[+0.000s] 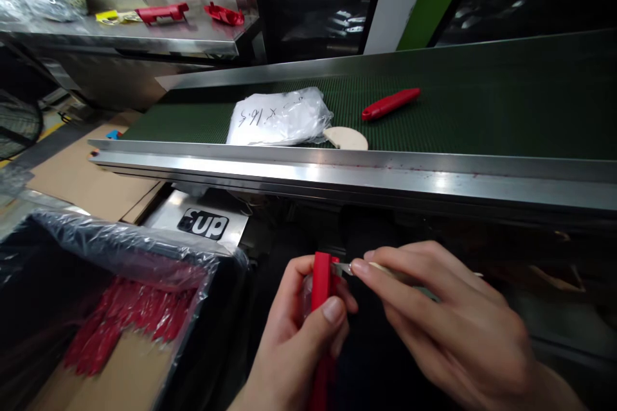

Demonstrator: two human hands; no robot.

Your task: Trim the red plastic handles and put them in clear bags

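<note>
Left hand (299,327): pinches the red handle (322,289) upright between thumb and fingers.
Right hand (448,321): fingers pressed on a small blade (343,268), tip touching the handle's top.
Progress: trimming under way; finished-looking red pieces (125,321) fill the lined box left of the hands, one more red piece (390,103) waits on the belt (482,115) beyond.

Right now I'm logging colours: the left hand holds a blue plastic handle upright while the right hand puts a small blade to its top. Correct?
Not quite. The head view shows the plastic handle in the left hand is red, not blue. The right hand does put a small blade to its top.
</note>
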